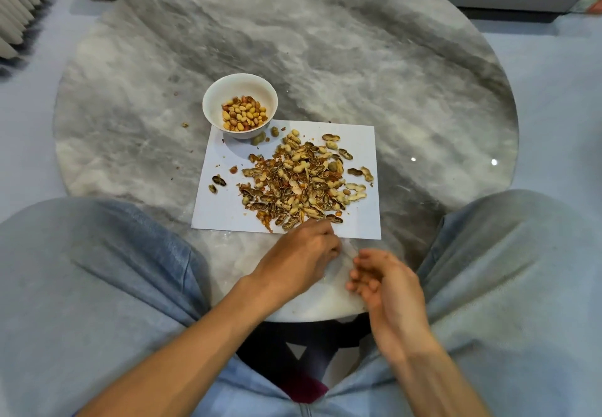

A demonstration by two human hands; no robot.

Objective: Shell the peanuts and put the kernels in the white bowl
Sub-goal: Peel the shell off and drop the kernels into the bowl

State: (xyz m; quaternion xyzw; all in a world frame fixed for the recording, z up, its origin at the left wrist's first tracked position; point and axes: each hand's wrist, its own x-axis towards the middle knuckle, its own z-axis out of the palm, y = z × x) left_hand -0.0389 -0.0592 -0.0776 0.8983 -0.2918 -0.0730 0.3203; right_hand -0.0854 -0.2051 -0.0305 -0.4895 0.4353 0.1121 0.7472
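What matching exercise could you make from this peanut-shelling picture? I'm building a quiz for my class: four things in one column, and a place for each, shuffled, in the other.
Things:
1. white bowl
2. pile of shells
3. sheet of paper
4. left hand

Places:
A. spread over the middle of the sheet
B. at the sheet's near edge, by the pile
C. on the sheet's far left corner, kernels inside
D. flat on the marble table

Pairs: 1-C, 2-A, 3-D, 4-B
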